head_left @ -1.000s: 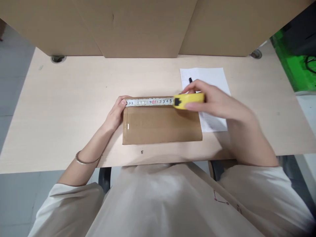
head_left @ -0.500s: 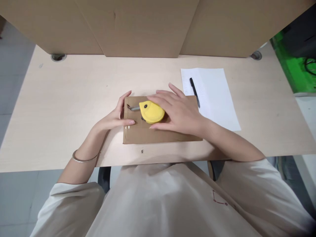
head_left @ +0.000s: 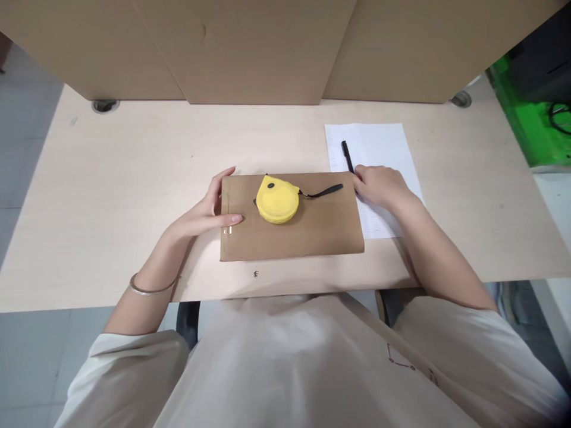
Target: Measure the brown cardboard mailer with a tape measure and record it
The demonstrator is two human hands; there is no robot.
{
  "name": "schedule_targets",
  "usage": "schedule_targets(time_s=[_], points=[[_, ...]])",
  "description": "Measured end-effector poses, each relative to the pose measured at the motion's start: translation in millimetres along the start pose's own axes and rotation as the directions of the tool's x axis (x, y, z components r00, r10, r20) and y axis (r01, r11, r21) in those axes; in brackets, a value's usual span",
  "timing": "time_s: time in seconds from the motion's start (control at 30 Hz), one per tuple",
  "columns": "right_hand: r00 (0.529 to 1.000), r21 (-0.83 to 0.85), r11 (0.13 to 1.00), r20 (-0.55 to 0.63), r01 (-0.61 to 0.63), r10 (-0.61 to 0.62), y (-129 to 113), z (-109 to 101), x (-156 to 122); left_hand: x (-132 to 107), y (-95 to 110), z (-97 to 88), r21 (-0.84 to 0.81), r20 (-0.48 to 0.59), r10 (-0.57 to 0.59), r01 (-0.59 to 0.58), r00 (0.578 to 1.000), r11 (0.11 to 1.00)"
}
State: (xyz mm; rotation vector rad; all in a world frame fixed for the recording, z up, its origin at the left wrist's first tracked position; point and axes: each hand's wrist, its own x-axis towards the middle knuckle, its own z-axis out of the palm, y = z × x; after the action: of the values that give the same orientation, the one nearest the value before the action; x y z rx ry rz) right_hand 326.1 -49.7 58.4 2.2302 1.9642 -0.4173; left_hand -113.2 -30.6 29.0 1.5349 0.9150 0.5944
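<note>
Bracing box (head_left: 298, 241) on desk (head_left: 147, 148), L hand (head_left: 203, 214) grips its L end, thumb on top. R hand (head_left: 381, 185) curls over near end of pen (head_left: 347, 155), on paper (head_left: 379, 144) just R of box; can't tell if gripped. Pen's long axis runs away & slightly L. Tape measure (head_left: 277, 203) lies untouched atop box btwn hands, nearer L, strap (head_left: 329, 191) pointing R.

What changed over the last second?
The tape measure moved left and lies on the cardboard box, no blade showing. The right hand let it go and reached the pen, grip unclear. The left hand freed the blade tip; its thumb rests on the box. Box, pen and paper stayed put.
</note>
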Motion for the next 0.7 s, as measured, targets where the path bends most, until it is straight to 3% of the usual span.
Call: schedule_targets(time_s=[0.1,0.2,0.3,0.43,0.5,0.57,0.7], points=[[1.000,0.077,0.997,-0.022,0.017,-0.015,6.2,6.4,-2.1,-5.6,0.3,-2.0,0.041,-0.022,-0.004,0.005,1.000,0.999],[0.991,0.393,0.919,-0.117,-0.014,0.065,12.8,12.3,-6.5,-15.3,-1.7,-1.4,0.070,-0.077,-0.003,0.009,0.997,0.997],[0.964,0.744,0.667,-0.154,-0.030,0.215,12.7,14.0,-18.8,-27.9,-5.3,6.4,0.077,-0.161,0.018,-0.006,0.987,0.997],[0.977,0.922,0.378,0.002,-0.085,0.214,-6.7,-4.0,-54.9,-46.4,-1.7,26.6,0.124,-0.285,0.006,0.031,0.958,0.992],[0.985,0.935,0.333,0.073,-0.123,0.159,-22.3,-18.4,-73.6,-54.8,6.8,34.2,0.175,-0.341,-0.017,0.081,0.940,0.981],[0.989,0.944,0.317,0.045,-0.089,0.143,-37.2,-30.6,-83.9,-61.7,18.6,35.6,0.266,-0.363,-0.026,0.131,0.931,0.955],[0.994,0.923,0.385,-0.055,0.013,0.098,-58.0,-39.0,-64.4,-68.4,42.3,22.6,0.510,-0.265,-0.080,0.211,0.961,0.834]])
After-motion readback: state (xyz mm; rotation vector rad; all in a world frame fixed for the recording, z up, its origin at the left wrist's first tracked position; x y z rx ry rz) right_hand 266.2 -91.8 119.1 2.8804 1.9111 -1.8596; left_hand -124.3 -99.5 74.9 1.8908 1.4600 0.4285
